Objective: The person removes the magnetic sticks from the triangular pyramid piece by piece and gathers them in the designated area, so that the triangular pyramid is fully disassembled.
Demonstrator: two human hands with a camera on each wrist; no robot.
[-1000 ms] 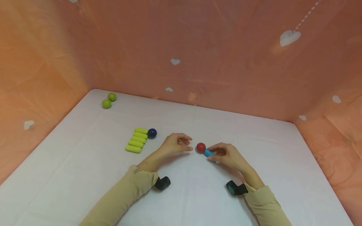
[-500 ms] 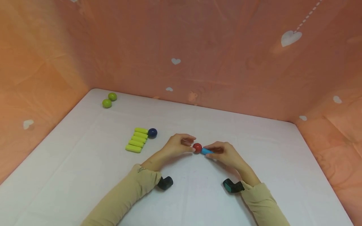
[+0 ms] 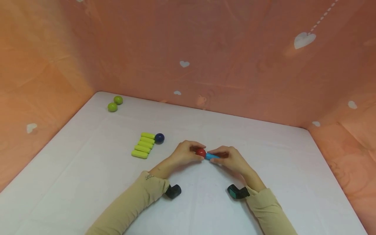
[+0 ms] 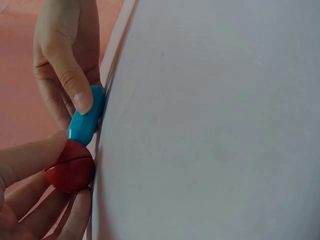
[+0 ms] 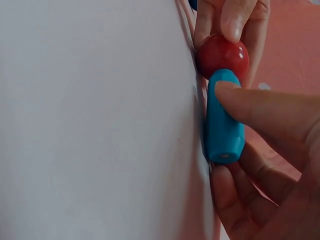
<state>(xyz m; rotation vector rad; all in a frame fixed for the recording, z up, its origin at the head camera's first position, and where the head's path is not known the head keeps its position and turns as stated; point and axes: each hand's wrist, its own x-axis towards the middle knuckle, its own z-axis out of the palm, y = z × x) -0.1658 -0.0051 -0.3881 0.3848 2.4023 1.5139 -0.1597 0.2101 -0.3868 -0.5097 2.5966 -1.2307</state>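
Note:
My left hand (image 3: 185, 153) holds a glossy red ball (image 4: 72, 172) between thumb and fingers; a seam runs round it in the left wrist view. From the other side my right hand (image 3: 233, 159) pinches a blue faceted rod (image 5: 225, 122), thumb on top and fingers beneath. One end of the rod meets the ball, so the two form a line between my hands. The rod's free end, facing the right wrist camera, shows a small metallic spot at its centre.
Left of my hands, several yellow-green rods (image 3: 142, 148) lie side by side on the white table (image 3: 194, 202). A dark blue ball (image 3: 159, 138) touches the farthest rod. Two green balls (image 3: 112, 107) sit at the back left corner. Orange cloth with hearts (image 3: 235, 58) walls the table.
The left hand, first apart from the red ball, has closed its fingers round it. Ball, blue rod and right hand have shifted a little left.

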